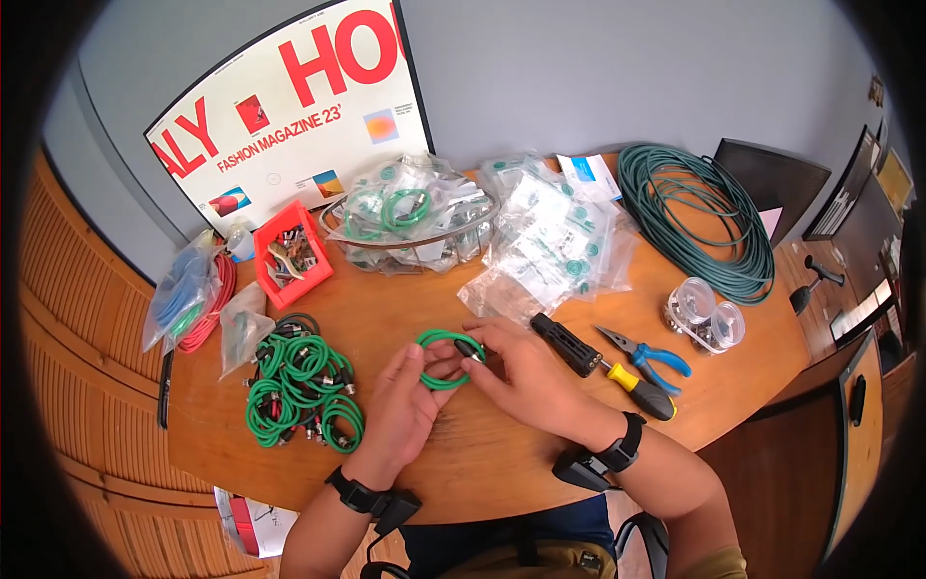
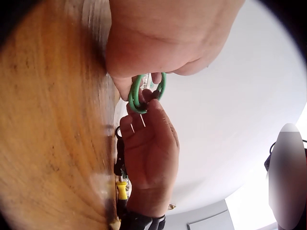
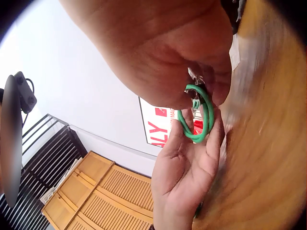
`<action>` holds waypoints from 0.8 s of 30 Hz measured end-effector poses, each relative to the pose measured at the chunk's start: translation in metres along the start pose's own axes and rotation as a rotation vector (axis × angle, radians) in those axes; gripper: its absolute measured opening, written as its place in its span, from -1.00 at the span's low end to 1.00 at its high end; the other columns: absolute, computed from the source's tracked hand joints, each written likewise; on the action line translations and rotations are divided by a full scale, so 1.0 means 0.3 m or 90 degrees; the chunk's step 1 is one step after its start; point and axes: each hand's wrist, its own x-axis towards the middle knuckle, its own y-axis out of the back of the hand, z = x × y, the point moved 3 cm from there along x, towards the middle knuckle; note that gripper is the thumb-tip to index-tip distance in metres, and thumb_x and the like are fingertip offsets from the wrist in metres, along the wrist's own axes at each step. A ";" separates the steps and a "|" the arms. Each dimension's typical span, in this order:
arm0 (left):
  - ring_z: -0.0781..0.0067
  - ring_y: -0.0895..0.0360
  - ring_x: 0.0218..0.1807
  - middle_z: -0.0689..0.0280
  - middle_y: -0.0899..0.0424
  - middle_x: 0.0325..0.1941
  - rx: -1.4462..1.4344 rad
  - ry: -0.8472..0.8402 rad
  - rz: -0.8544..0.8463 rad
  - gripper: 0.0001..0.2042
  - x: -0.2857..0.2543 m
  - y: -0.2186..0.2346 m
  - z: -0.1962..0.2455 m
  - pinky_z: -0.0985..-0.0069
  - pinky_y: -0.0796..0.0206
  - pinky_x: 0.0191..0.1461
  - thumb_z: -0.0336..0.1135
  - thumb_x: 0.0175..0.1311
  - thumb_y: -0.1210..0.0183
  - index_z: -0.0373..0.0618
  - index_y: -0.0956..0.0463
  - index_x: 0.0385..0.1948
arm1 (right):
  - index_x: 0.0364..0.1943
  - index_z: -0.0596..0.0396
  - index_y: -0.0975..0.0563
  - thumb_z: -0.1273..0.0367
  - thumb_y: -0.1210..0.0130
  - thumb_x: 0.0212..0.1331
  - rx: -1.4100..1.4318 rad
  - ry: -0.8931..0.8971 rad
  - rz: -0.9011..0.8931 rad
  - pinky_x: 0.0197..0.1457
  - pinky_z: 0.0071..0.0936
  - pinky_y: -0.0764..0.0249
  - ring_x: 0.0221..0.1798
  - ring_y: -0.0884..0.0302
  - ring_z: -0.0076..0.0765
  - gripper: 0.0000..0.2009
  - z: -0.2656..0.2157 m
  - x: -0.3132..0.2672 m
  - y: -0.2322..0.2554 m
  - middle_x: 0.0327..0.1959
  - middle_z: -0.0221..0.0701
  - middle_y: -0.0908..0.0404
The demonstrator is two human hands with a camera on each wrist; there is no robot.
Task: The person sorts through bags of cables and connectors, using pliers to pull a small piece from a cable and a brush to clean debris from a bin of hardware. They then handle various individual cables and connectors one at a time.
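A small coil of green cable (image 1: 439,334) is held between both hands above the table. My left hand (image 1: 405,410) grips the coil's left side between thumb and fingers. From the right, my right hand (image 1: 531,376) pinches it near a dark connector (image 1: 468,348) at the cable's end. In the left wrist view the looped green cable (image 2: 134,101) passes between the fingertips of the two hands. The right wrist view shows the loop (image 3: 209,115) upright over the left palm (image 3: 184,175). Left of the hands lies a pile of similar green coiled cables (image 1: 280,400) with metal-tipped connectors.
At the right lie a black tool (image 1: 566,344), a yellow-and-black screwdriver (image 1: 641,391) and blue-handled pliers (image 1: 666,359). Clear plastic cups (image 1: 694,299) stand beyond. Behind are a red bin (image 1: 307,282), bagged cables (image 1: 405,207), plastic bags (image 1: 555,232) and a dark green cable coil (image 1: 743,241).
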 end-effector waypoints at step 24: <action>0.32 -0.43 0.45 0.09 -0.50 0.41 0.148 -0.156 0.210 -0.49 -0.002 0.051 0.026 0.37 -0.36 0.50 -0.55 0.45 -0.23 -0.36 -0.37 0.41 | 0.01 0.19 -0.68 0.35 -0.29 0.25 0.072 -0.131 -0.281 -0.16 -0.28 -0.60 -0.29 -0.74 -0.12 -0.70 -0.036 -0.007 -0.003 -0.24 -0.09 -0.76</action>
